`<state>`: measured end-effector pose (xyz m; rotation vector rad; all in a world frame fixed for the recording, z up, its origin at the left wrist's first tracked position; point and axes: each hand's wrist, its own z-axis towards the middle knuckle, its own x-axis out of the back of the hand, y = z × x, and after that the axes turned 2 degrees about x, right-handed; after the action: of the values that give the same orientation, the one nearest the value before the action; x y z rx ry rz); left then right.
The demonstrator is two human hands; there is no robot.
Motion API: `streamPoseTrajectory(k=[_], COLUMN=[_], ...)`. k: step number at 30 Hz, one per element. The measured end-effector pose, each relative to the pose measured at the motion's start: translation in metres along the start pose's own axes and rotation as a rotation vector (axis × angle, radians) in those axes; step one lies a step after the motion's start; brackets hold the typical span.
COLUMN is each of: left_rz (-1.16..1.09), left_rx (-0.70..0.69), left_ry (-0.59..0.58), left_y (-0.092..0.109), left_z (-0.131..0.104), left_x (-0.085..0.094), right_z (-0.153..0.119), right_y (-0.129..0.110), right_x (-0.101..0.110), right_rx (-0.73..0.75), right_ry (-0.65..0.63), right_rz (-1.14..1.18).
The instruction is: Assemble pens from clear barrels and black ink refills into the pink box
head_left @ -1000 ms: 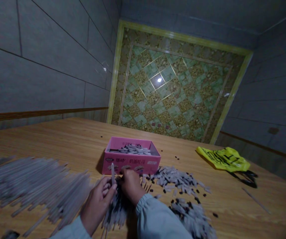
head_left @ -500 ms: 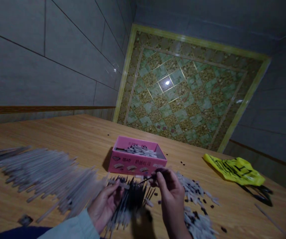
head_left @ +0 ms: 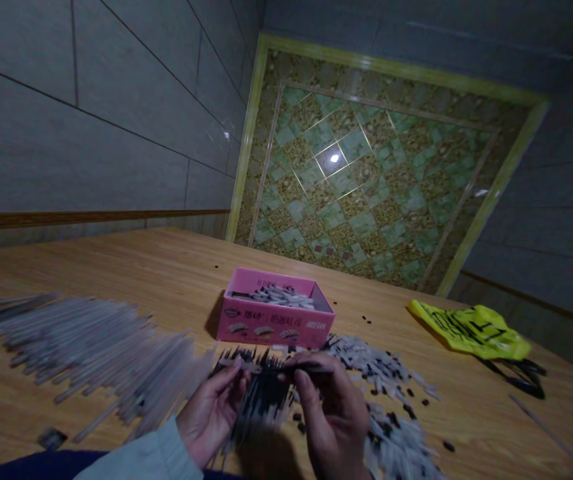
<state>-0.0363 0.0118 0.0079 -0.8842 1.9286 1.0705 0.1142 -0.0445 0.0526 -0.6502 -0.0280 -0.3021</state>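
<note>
My left hand (head_left: pixel 216 403) pinches a small pale tube-like piece (head_left: pixel 252 367) between thumb and fingertips. My right hand (head_left: pixel 334 407) is closed on a thin dark stick (head_left: pixel 309 366), held nearly level with one end toward the left hand's piece. The ends of the two pieces are close together, but blur hides whether they touch. Below and between the hands lies a bundle of thin black-tipped sticks (head_left: pixel 266 393). Just beyond stands an open pink box (head_left: pixel 276 327) with a heap of short whitish pieces (head_left: pixel 284 297) inside.
Long pale translucent tubes (head_left: pixel 81 340) cover the table's left side. Small whitish and black pieces (head_left: pixel 376 363) are heaped at right, with a second heap (head_left: pixel 401 447) nearer. A yellow bag (head_left: pixel 471 330) with black print lies farther right. Tiled walls (head_left: pixel 156 120) border the wooden table (head_left: pixel 176 267).
My right hand has moved left toward the left hand, bringing the dark stick to the pale piece. My left hand has hardly shifted. The camera view has tilted slightly.
</note>
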Motion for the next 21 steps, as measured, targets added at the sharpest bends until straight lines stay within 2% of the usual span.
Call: streamPoseTrajectory(k=[5,14,16,19,21], left_rz=[-0.014,-0.043,-0.018,-0.002,-0.028], left_rx=[0.008,0.026,0.018,0.013,-0.006], left_ry=[0.012,0.014,-0.002,-0.012,0.011], left_y=[-0.003,-0.004,-0.006,-0.007,-0.006], left_z=[-0.001,-0.011,-0.013,-0.013,-0.011], left_x=[0.000,-0.005,-0.005,-0.005,-0.005], right_z=[0.004,0.017,0.017,0.020,0.025], right_y=[-0.002,-0.016,-0.016,-0.012,-0.007], right_x=[0.004,0.012,0.009,0.008,0.014], right_rx=[0.038,-0.038,-0.029,-0.078,-0.151], right_ry=[-0.032,-0.005,-0.065,-0.225,-0.250], right_rz=[-0.075,-0.148,-0.167,-0.185,-0.215])
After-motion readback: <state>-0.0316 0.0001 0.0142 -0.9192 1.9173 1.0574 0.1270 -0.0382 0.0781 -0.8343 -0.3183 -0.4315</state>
